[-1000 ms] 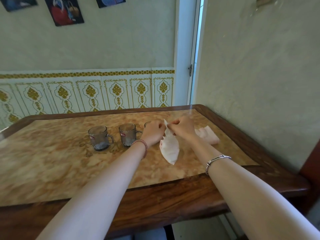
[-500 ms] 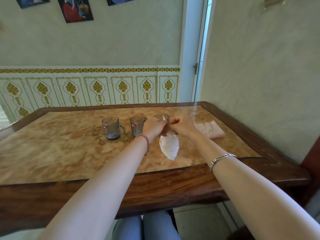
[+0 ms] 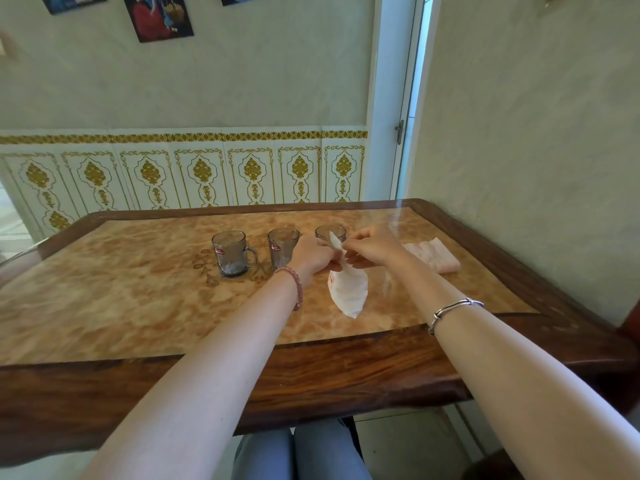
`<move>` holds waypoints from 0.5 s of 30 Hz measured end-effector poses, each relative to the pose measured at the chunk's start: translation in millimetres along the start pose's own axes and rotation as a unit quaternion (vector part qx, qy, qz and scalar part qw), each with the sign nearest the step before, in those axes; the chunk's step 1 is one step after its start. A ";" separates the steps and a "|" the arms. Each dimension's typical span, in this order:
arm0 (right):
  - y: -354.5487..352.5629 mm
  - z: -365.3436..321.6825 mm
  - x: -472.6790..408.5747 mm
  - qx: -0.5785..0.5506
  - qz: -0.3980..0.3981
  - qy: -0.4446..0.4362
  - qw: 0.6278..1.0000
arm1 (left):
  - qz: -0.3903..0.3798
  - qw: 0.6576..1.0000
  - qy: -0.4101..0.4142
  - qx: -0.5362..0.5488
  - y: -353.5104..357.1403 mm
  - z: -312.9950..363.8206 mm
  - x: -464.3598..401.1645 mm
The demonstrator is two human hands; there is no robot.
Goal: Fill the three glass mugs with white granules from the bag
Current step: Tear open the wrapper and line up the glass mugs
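Three glass mugs stand in a row on the table: the left mug (image 3: 231,252) holds a thin layer of white granules, the middle mug (image 3: 281,248) is partly behind my left hand, and only the rim of the right mug (image 3: 329,232) shows. A white bag (image 3: 349,289) hangs just above the tabletop in front of the right mug. My left hand (image 3: 311,255) and my right hand (image 3: 372,247) both pinch the bag's twisted top, close together.
A folded pale pink cloth (image 3: 434,258) lies on the marble-patterned table (image 3: 121,306), right of my hands. The wall runs along the table's right side, and a tiled wall and door frame stand behind it.
The camera has tilted back, so the table sits lower and my knees show. Both hands have stayed on the bag's top, with the bag hanging in much the same spot.
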State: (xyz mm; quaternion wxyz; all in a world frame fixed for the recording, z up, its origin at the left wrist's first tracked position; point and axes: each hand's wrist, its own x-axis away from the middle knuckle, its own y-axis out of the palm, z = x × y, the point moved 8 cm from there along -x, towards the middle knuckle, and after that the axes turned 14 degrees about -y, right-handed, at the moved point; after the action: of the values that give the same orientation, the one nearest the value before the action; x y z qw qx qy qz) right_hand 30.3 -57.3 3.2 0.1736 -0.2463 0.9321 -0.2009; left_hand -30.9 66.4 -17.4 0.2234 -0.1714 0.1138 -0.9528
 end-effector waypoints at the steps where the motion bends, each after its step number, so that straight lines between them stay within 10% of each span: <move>1: -0.8 -1.3 -1.2 0.012 0.008 0.000 1.000 | -0.004 1.000 0.001 0.002 -0.4 0.5 1.5; 15: 12.3 -2.0 -1.0 0.008 -0.008 0.088 0.996 | 0.015 0.999 -0.005 0.035 -5.3 -11.6 2.0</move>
State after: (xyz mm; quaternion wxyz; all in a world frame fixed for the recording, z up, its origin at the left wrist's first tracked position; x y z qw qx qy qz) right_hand 25.5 -46.4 -0.6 0.0917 -0.2337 0.9401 -0.2308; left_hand -39.0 71.8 -25.9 0.2441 -0.1667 0.0813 -0.9518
